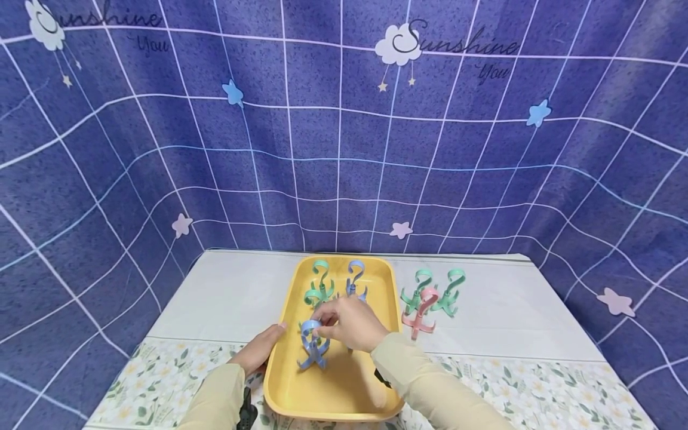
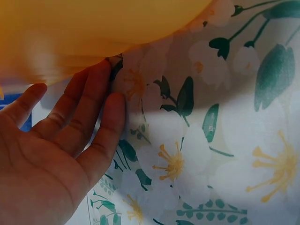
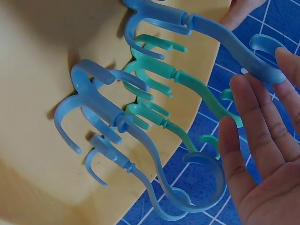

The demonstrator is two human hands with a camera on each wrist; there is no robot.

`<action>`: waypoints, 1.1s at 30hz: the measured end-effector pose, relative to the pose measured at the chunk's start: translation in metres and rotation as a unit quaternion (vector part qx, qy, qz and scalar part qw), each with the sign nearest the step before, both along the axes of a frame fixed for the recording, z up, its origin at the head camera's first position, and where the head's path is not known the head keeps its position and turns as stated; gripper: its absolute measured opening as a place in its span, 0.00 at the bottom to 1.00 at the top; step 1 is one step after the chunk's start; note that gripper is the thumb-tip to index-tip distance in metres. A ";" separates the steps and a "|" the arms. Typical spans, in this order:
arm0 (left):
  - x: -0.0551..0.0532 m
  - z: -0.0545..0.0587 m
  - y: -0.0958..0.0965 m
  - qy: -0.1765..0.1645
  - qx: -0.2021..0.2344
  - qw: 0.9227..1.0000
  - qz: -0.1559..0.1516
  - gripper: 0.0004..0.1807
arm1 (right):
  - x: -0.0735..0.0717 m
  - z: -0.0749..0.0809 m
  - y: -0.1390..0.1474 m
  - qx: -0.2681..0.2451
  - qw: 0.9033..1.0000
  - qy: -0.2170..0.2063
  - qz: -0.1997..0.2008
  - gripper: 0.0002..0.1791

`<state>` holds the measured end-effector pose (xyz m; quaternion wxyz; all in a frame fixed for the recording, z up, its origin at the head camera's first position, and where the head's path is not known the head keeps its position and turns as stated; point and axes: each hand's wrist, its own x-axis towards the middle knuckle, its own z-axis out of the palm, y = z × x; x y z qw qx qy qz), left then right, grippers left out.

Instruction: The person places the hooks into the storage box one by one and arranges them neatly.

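My right hand pinches the curved top of a blue rotating hook hanger between thumb and fingers. That hanger stands upright in the front-left part of a yellow tray, its prongs at the tray floor. Behind it are two green hook hangers, one farther back. Two more blue hook hangers stand beside these, one partly hidden by my right hand in the head view. My left hand lies along the tray's left side, fingers extended below the rim; the left wrist view shows the fingertips against the tray's underside.
Right of the tray, two green hook hangers and a pink hook hanger stand on the white tabletop. A flowered cloth covers the front. Blue curtain with a grid pattern hangs behind and at both sides.
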<state>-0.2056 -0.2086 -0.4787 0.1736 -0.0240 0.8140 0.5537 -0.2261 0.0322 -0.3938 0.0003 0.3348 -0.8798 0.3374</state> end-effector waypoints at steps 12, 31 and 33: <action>-0.002 -0.002 -0.001 0.002 0.011 1.000 -0.012 0.35 | 0.000 -0.006 -0.002 0.004 1.000 0.015 -0.009 0.06; -0.003 -0.001 0.000 -0.008 -0.002 1.000 -0.009 0.35 | -0.001 -0.004 -0.005 0.051 0.998 0.022 0.011 0.10; -0.004 -0.002 0.000 -0.008 -0.004 1.000 -0.008 0.35 | -0.001 -0.004 -0.005 0.054 0.998 0.023 0.012 0.10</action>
